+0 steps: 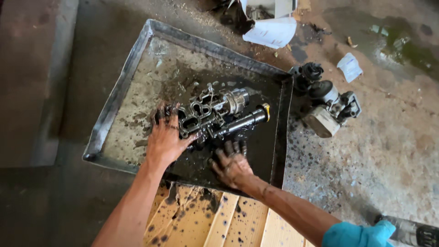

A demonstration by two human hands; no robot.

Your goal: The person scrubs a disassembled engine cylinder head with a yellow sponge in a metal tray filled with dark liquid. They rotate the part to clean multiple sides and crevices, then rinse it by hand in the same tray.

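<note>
Metal tray [120, 93] on concrete floor [384, 151], shallow, raised rim, bed half flooded with black oil toward right side. Engine part [208, 114] in tray, right of centre: dark cast housing with oval ports, silver cylinder at upper end, black tube with yellow tip along lower edge. Lying in the oil, tilted.

Left hand [165, 137]: fingers spread wide over left end of part, thumb against its lower edge, gripping casting. Oil-blackened fingertips.

Right hand [232, 164]: fingers splayed, palm down, pressed into oil just below the tube; touching tube or not, cannot tell. Heavily coated black. Blue sleeve [354, 234] at forearm.

Outside tray, just right of rim: second assembly [327, 103], black caps, grey body, pale square block at lower end. Resting on floor, oil spatter around it.

Crumpled white paper [273, 31] beyond far rim; smaller scrap [350, 66] further right.

Wooden slats [215, 219] under near edge of tray, spotted with black drops.
</note>
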